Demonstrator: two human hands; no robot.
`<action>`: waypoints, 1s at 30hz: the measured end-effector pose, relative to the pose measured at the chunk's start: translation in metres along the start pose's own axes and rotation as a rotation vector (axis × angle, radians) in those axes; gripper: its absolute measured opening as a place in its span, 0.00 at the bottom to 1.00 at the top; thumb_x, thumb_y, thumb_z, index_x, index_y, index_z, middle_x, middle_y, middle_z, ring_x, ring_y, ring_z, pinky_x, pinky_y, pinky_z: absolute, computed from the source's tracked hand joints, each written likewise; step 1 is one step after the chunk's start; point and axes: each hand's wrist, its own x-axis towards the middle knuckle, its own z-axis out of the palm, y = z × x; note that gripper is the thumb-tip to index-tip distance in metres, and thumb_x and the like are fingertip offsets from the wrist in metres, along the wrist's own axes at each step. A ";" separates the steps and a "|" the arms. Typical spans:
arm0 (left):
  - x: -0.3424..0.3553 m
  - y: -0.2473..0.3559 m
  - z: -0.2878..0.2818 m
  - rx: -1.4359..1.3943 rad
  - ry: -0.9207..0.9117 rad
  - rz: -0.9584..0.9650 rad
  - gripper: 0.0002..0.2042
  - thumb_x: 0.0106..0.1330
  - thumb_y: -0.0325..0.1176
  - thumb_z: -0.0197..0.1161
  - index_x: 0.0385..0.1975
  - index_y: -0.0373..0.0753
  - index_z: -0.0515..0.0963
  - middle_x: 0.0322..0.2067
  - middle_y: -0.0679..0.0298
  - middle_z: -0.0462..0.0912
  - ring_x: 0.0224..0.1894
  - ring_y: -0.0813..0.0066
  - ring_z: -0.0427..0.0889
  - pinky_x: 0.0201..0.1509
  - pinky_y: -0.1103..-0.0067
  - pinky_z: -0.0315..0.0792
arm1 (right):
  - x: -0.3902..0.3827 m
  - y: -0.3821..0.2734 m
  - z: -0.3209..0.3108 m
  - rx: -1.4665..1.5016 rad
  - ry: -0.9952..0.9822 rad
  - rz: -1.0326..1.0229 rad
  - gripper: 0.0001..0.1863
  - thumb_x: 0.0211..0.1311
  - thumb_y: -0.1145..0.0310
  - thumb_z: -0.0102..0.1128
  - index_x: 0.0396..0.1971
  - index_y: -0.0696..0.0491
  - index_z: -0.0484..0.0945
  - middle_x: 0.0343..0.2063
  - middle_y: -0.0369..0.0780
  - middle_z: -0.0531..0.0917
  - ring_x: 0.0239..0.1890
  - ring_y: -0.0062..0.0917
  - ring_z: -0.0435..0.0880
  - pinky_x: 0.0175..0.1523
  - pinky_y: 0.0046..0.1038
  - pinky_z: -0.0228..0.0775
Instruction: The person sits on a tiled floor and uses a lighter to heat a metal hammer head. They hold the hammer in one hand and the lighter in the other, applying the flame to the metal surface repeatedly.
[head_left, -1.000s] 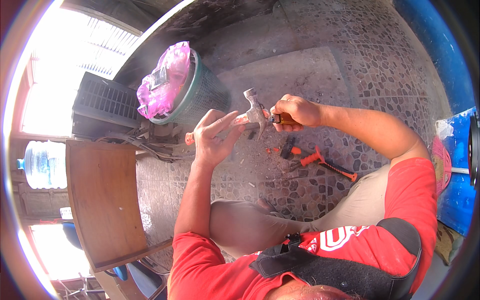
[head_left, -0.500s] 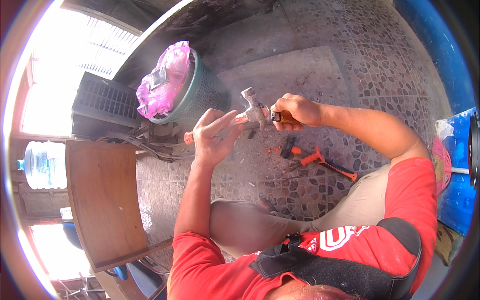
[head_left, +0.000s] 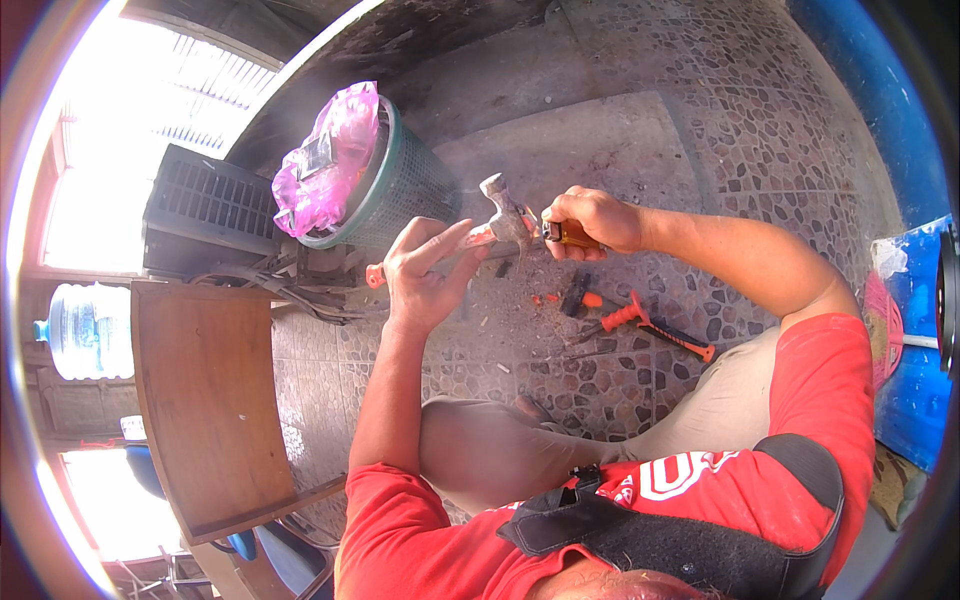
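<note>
My left hand point(head_left: 428, 268) is closed around the orange handle of a claw hammer point(head_left: 511, 226), whose worn metal head stands out to the right of my fingers. The handle's end shows left of the hand. Close beside the hammer head, my right hand point(head_left: 590, 222) grips an amber lighter point(head_left: 572, 235) with its dark and metal top turned toward the head. I cannot make out a flame. Beneath my hands, a second hammer point(head_left: 680, 340) with a black head and black-and-orange handle lies on the floor. A chisel point(head_left: 622, 316) with an orange grip lies across it.
Small debris is scattered over the stone-patterned tile floor point(head_left: 760, 140). A green basket point(head_left: 405, 190) with a pink plastic bag point(head_left: 335, 160) stands at the far left. A wooden table point(head_left: 205, 400) and a water jug point(head_left: 90, 330) are at left, a blue container point(head_left: 915, 370) at right.
</note>
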 end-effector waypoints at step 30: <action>0.001 0.000 0.002 -0.013 0.019 0.010 0.17 0.49 0.27 0.78 0.41 0.38 0.87 0.31 0.60 0.83 0.30 0.70 0.82 0.33 0.76 0.74 | 0.001 -0.001 0.000 -0.026 0.009 -0.002 0.26 0.69 0.58 0.38 0.22 0.59 0.79 0.14 0.39 0.76 0.14 0.21 0.70 0.17 0.24 0.60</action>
